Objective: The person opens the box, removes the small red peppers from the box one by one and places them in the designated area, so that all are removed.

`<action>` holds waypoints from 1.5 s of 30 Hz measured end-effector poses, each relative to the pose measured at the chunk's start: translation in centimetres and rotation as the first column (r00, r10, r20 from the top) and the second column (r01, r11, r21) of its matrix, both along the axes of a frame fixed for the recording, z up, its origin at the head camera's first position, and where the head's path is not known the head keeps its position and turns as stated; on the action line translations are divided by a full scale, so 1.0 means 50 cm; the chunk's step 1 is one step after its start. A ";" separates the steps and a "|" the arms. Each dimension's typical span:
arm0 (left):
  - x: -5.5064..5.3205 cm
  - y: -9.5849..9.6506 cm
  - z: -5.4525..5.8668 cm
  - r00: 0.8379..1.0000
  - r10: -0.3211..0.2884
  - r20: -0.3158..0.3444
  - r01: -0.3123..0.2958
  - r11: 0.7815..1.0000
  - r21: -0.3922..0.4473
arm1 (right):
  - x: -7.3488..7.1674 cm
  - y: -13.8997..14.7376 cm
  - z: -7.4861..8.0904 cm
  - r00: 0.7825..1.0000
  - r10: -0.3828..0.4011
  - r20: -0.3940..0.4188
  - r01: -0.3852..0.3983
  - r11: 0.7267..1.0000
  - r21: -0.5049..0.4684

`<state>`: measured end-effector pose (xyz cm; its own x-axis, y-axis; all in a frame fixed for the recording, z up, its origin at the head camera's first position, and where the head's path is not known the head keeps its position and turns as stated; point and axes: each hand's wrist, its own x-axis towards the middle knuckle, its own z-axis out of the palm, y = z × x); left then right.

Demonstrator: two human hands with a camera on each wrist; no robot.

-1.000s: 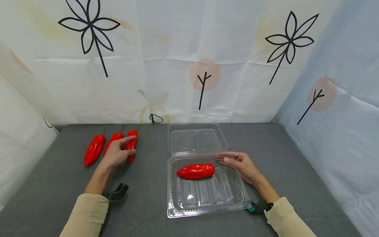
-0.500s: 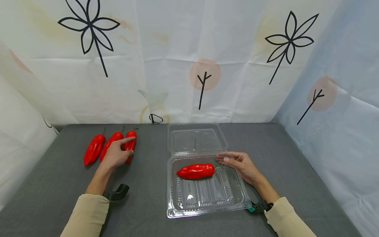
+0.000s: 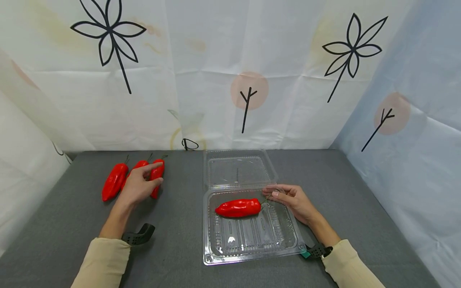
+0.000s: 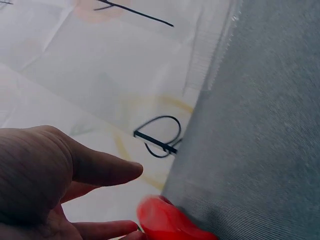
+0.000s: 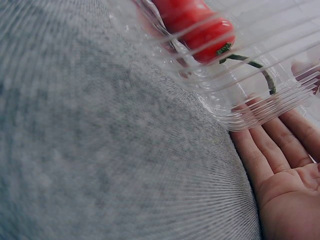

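My left hand (image 3: pixel 136 185) is over the row of peppers at the left; its thumb and forefinger are spread across the rightmost red pepper (image 3: pixel 157 173). In the left wrist view the thumb stands apart from that red pepper (image 4: pixel 170 222), with other fingertips right beside it. Partly hidden behind the hand is the middle red pepper (image 3: pixel 141 163); the left red pepper (image 3: pixel 115 182) lies in full sight. My right hand (image 3: pixel 293 202) holds the far right corner of the clear plastic clamshell container (image 3: pixel 248 254), its fingers against the outer wall (image 5: pixel 272 145). Another red pepper (image 3: pixel 238 208) lies inside.
The container's raised lid (image 3: pixel 237 170) leans back on the far side. A grey cloth (image 3: pixel 173 240) covers the table. Patterned white fabric (image 3: pixel 209 80) hangs behind and at both sides.
The rightmost pepper has shifted slightly left, closer to the other two. My left hand has drawn a little left and its thumb and forefinger look wider apart. The right hand is still.
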<state>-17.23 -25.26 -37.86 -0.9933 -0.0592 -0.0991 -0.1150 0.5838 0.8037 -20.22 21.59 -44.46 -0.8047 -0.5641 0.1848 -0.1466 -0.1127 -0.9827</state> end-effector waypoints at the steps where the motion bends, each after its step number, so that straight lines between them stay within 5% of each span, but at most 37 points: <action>1: 0.001 0.001 0.004 1.000 -0.011 -0.011 0.011 1.000 0.000 | 0.000 0.000 0.000 1.000 0.001 -0.001 -0.001 1.000 0.000; 13: 0.025 0.031 0.056 0.989 -0.119 -0.093 0.116 0.993 -0.035 | -0.001 -0.001 0.000 1.000 0.018 -0.014 -0.018 1.000 0.001; 22: 0.038 0.078 0.095 0.946 -0.255 -0.199 0.266 0.963 0.033 | -0.002 -0.001 -0.001 1.000 0.004 -0.003 -0.004 1.000 0.002; 31: 0.028 0.161 0.112 0.828 -0.480 -0.290 0.476 0.875 -0.086 | -0.003 0.002 -0.003 1.000 -0.005 -0.001 0.005 1.000 0.014; 38: 0.011 0.225 0.097 0.708 -0.670 -0.224 0.682 0.730 -0.029 | -0.003 0.002 -0.003 1.000 -0.001 0.006 0.001 1.000 0.009; 45: -0.006 0.273 0.068 0.605 -0.783 -0.148 0.795 0.603 0.059 | -0.003 0.000 0.000 1.000 -0.001 -0.003 0.001 1.000 0.015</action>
